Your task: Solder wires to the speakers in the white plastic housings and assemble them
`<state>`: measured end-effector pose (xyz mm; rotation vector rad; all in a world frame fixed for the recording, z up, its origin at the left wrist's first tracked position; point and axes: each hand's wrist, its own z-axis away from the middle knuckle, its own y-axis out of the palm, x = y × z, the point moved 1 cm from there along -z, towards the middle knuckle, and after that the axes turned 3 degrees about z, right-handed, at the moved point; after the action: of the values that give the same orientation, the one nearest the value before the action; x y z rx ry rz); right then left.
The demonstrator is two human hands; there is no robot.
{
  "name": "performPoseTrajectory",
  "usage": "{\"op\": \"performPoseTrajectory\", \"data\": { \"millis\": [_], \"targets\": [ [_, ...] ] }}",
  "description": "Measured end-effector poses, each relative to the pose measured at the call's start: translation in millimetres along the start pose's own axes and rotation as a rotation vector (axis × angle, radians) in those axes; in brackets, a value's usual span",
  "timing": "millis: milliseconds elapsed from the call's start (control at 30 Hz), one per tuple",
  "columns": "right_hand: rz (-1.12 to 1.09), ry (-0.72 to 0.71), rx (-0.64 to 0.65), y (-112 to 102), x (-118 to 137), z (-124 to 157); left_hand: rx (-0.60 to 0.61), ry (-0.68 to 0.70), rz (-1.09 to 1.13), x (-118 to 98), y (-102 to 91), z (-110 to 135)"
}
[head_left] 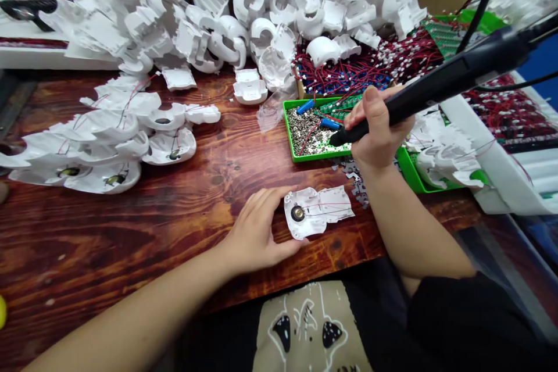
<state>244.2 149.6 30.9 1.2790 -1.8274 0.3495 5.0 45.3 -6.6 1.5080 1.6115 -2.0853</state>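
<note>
My left hand (pixel 257 232) rests on the wooden table (pixel 131 232) and pinches the left edge of a white plastic shell (pixel 317 210). That shell holds a small round motor and thin red wires. My right hand (pixel 378 128) is closed round a black electric screwdriver (pixel 440 84). The screwdriver's tip hangs over a green tray (pixel 291 138) filled with small screws. Two blue cylinders lie in that tray.
A row of finished white shells (pixel 104 139) lies at the left. A big heap of empty white housings (pixel 261 6) fills the back. Bundles of red wires (pixel 370 67) sit behind the tray. A second green tray (pixel 412 174) with white parts stands at the right.
</note>
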Motion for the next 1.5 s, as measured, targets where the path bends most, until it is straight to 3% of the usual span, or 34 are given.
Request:
{"op": "performPoseTrajectory", "data": {
  "millis": [200,333,433,533,867,967,1167,1367,1500],
  "targets": [
    [-0.111,0.042,-0.030,6.7,21.4,-0.9,-0.002,-0.021,0.086,-4.6,-2.3,0.2],
    [-0.228,0.099,-0.005,11.9,53.1,1.9,-0.171,-0.112,0.223,-9.7,-6.1,-10.3],
    [-0.322,0.120,0.124,14.3,73.9,9.8,-0.325,-0.119,0.205,-12.4,-9.3,-20.1],
    [-0.408,0.099,0.315,18.6,87.3,22.9,-0.384,-0.040,0.102,-14.9,-10.5,-25.1],
    [-0.554,0.119,0.548,24.1,88.3,48.0,-0.384,0.017,0.132,-21.1,-12.9,-19.7],
    [-0.549,0.116,0.529,23.5,89.5,48.8,-0.407,0.029,0.181,-18.5,-13.8,-20.6],
    [-0.531,0.104,0.433,27.2,94.1,48.6,-0.459,-0.119,0.419,-13.5,-9.0,-22.1],
    [-0.508,0.105,0.435,26.2,99.6,46.3,-0.475,-0.187,0.476,-11.5,-7.3,-24.4],
    [-0.408,0.308,0.340,21.6,112.3,49.2,-0.481,-0.200,0.492,-10.3,-5.8,-25.5]
  ]
}}
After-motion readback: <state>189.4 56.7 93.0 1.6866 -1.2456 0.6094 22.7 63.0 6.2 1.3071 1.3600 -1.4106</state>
